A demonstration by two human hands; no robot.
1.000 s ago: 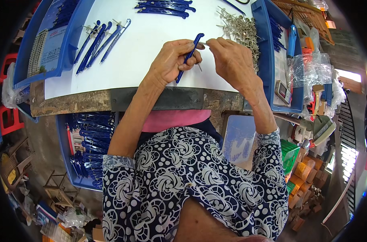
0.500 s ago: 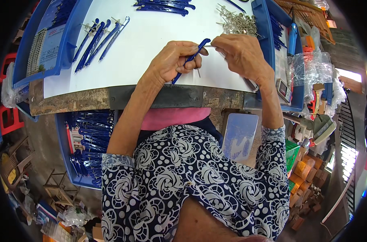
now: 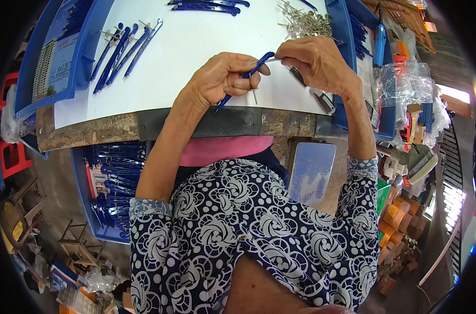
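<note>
Grips slender blue strip [image 3: 254,68] diagonally in left hand [image 3: 222,78], thumb against curled fingers. Pinches thin metal pin [image 3: 274,60] in fingertips of right hand [image 3: 319,62], at strip's upper end. Has silvery pins [image 3: 307,22] heaped on table [image 3: 180,52], beyond right hand.

Over the bench [image 3: 91,127], the left hand [image 3: 222,78] holds a slim blue piece [image 3: 263,59] aslant; the right hand [image 3: 321,60] has its fingertips at the upper end. Metal pins [image 3: 308,22] lie heaped beyond, similar blue pieces [image 3: 142,49] to the left, near a blue tray [image 3: 87,56]
</note>
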